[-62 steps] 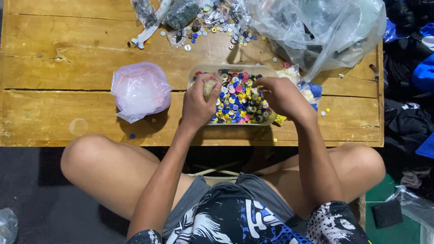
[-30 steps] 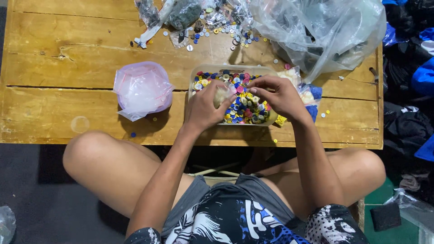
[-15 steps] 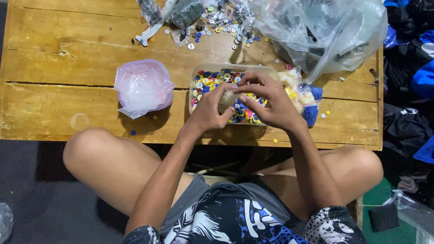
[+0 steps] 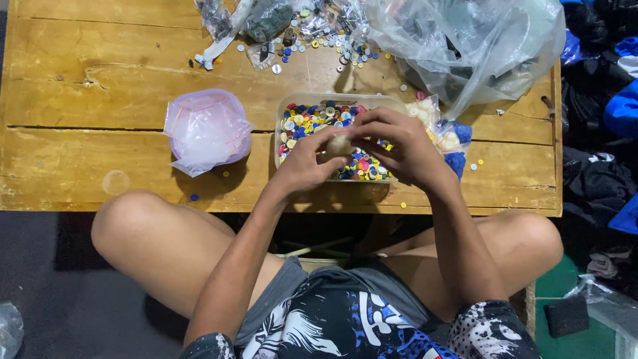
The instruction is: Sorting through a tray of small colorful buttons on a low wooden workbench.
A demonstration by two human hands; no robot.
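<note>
Cream-coloured small bag [image 4: 339, 145] pinched between both hands.

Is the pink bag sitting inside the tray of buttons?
No, the pink bag lies on the wooden table, apart from the tray and to its left.

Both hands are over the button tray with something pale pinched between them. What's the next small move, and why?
Probably drop more buttons in: the left hand and right hand meet on a small pale bag directly above the tray of mixed coloured buttons, so picking is close.
</note>
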